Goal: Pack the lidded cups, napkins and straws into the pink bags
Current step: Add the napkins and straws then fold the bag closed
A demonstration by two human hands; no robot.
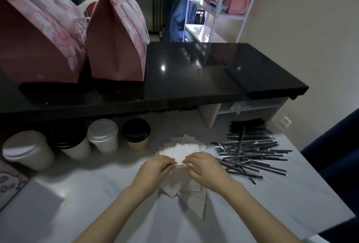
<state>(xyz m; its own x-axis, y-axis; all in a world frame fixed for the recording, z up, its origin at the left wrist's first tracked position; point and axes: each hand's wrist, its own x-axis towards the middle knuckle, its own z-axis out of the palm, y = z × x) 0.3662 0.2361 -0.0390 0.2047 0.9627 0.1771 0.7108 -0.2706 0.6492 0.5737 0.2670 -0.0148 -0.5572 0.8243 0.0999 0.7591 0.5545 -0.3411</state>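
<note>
A loose pile of white napkins (pixel 181 150) lies on the white table (pixel 97 204) in front of me. My left hand (pixel 155 169) and my right hand (pixel 204 167) rest on the pile, and the fingertips of both pinch a napkin at its near edge. Several lidded cups stand under the black counter: a white-lidded one (pixel 104 136), a black-lidded one (pixel 137 134), another black-lidded one (pixel 71 145) and a large white-lidded one (pixel 27 150). Black wrapped straws (pixel 250 151) lie scattered to the right. Two pink bags (pixel 116 36) (pixel 37 35) stand on the counter at the left.
The black counter (pixel 204 71) runs across above the table, bare on its right half. A white shelf rack (pixel 219 7) with more pink bags stands behind it. A pink printed sheet (pixel 9 180) lies at the table's left edge. A dark chair edge (pixel 334 145) is at the right.
</note>
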